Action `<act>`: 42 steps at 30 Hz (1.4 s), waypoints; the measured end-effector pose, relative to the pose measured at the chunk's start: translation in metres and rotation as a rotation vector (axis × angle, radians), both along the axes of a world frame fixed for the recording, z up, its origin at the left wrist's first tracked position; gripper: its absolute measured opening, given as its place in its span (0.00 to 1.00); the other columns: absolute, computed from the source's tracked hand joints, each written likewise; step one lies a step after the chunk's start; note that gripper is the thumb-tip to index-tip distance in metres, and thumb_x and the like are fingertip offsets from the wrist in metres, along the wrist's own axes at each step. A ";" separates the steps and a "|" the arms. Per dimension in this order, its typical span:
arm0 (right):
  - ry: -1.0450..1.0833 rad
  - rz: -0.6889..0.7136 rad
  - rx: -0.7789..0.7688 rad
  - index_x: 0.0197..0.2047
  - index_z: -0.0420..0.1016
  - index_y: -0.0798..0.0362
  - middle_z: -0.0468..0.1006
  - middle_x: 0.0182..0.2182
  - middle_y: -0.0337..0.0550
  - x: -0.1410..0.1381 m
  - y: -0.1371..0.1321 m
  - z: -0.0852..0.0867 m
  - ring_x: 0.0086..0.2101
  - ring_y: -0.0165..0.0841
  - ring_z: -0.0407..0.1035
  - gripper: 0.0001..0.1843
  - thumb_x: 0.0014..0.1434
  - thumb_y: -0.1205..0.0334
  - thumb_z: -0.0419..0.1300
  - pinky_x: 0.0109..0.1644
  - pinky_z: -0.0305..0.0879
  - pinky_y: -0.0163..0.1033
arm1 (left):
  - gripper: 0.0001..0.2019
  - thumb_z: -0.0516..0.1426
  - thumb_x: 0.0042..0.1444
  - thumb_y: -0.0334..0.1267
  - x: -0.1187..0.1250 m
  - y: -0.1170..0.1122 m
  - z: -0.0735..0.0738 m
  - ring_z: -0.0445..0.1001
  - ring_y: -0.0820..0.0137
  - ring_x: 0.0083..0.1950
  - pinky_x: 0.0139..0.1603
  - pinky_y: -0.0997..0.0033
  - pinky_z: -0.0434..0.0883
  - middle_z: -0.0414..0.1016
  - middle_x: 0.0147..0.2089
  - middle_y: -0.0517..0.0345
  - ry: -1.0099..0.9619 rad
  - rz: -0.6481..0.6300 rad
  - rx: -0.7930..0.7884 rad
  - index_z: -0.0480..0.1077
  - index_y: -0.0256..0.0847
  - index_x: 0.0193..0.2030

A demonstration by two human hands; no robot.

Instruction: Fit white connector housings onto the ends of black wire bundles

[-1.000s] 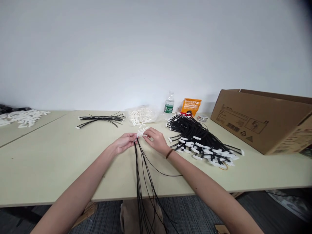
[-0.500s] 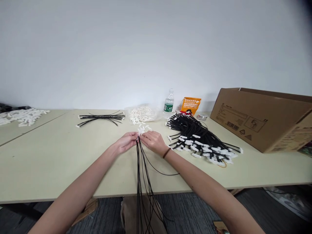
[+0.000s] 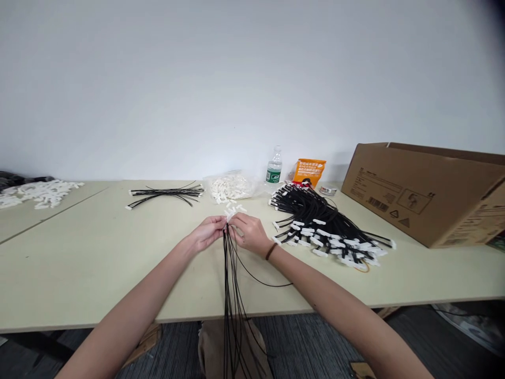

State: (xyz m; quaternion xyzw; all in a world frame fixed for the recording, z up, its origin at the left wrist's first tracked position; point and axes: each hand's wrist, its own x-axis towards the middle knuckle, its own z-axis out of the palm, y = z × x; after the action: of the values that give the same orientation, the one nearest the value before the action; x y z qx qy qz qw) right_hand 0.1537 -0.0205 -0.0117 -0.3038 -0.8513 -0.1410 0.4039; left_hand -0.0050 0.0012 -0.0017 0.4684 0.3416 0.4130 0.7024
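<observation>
My left hand point(image 3: 208, 232) is closed in a pinch at the top of a bundle of thin black wires point(image 3: 231, 273). From the left, its fingers press on the white plastic connector where the wires meet. Opposite it, my right hand point(image 3: 251, 232) also pinches at this connector end, with its fingers bent and their tips partly hidden. The wires hang down over the table's front edge, and one strand curves out under my right forearm. Just beyond my fingers lie several loose white connectors point(image 3: 238, 208).
A clear bag of white connectors point(image 3: 231, 187) lies behind my hands. Left of it is a small wire bundle point(image 3: 165, 192); farther left, a white connector pile point(image 3: 49, 192). On the right are a large heap of wired connectors point(image 3: 315, 210), a bottle point(image 3: 273, 168), an orange packet point(image 3: 309, 171) and a cardboard box point(image 3: 402, 195).
My right hand's fingers have shifted slightly and bent more at the connector. The left hand keeps its pinch. The whole view has moved a little, and the hanging wires sway slightly.
</observation>
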 end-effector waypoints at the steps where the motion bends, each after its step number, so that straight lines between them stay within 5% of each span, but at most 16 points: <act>1: 0.082 0.029 -0.058 0.35 0.68 0.55 0.71 0.32 0.44 -0.001 -0.003 0.002 0.33 0.30 0.64 0.09 0.60 0.66 0.48 0.36 0.59 0.35 | 0.05 0.60 0.45 0.30 0.000 0.001 -0.001 0.64 0.79 0.29 0.34 0.79 0.65 0.67 0.26 0.59 -0.003 0.008 0.006 0.67 0.33 0.25; 10: 0.906 0.121 -0.557 0.31 0.70 0.54 0.68 0.24 0.38 -0.001 0.002 0.015 0.25 0.27 0.63 0.15 0.58 0.52 0.51 0.30 0.61 0.33 | 0.05 0.61 0.45 0.31 -0.002 0.003 0.000 0.64 0.80 0.29 0.34 0.79 0.64 0.67 0.28 0.58 0.009 0.050 0.021 0.69 0.32 0.27; 15: 0.754 0.209 -0.661 0.41 0.75 0.53 0.72 0.33 0.41 0.001 0.010 0.009 0.26 0.26 0.65 0.17 0.52 0.51 0.59 0.30 0.63 0.33 | 0.05 0.61 0.44 0.32 0.000 0.003 -0.002 0.64 0.79 0.30 0.35 0.77 0.63 0.68 0.28 0.57 0.049 0.035 0.025 0.70 0.32 0.28; 25: 0.702 0.193 -0.654 0.37 0.78 0.53 0.75 0.32 0.44 -0.003 0.013 0.004 0.31 0.29 0.67 0.13 0.53 0.54 0.59 0.32 0.64 0.34 | 0.09 0.64 0.42 0.34 0.000 0.003 -0.005 0.65 0.78 0.32 0.37 0.77 0.63 0.69 0.29 0.58 0.038 0.007 0.063 0.72 0.33 0.30; 30: 0.840 0.293 -0.836 0.37 0.77 0.54 0.74 0.33 0.42 -0.004 0.014 0.006 0.29 0.28 0.67 0.17 0.48 0.50 0.61 0.32 0.65 0.34 | 0.12 0.65 0.40 0.37 -0.001 0.004 -0.006 0.64 0.78 0.31 0.36 0.77 0.62 0.69 0.28 0.59 0.029 0.009 0.105 0.72 0.33 0.31; 36: 1.263 0.610 -1.172 0.38 0.71 0.56 0.70 0.22 0.36 0.011 0.014 0.029 0.28 0.26 0.67 0.20 0.52 0.47 0.59 0.35 0.67 0.34 | 0.11 0.65 0.40 0.35 -0.001 0.005 -0.002 0.63 0.79 0.28 0.33 0.77 0.62 0.67 0.27 0.59 0.015 0.078 0.071 0.71 0.32 0.29; 39: 1.465 0.543 -1.177 0.34 0.66 0.55 0.53 0.13 0.26 0.030 0.021 0.045 0.15 0.20 0.53 0.14 0.58 0.51 0.55 0.20 0.55 0.26 | 0.10 0.64 0.41 0.34 -0.001 0.007 -0.002 0.64 0.79 0.29 0.33 0.76 0.62 0.68 0.28 0.58 0.014 0.090 0.060 0.71 0.32 0.30; 42: 1.571 0.331 -1.099 0.31 0.59 0.52 0.45 0.13 0.23 0.052 0.033 0.059 0.12 0.19 0.39 0.14 0.58 0.50 0.54 0.15 0.38 0.25 | 0.09 0.63 0.42 0.35 -0.002 0.008 -0.004 0.64 0.78 0.29 0.34 0.75 0.63 0.67 0.28 0.58 0.016 0.084 0.066 0.70 0.33 0.29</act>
State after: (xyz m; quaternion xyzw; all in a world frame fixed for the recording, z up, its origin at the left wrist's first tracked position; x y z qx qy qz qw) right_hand 0.2056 0.0125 0.0473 -0.3341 -0.3181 0.5774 0.6736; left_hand -0.0072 0.0090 -0.0056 0.4797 0.3531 0.4493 0.6658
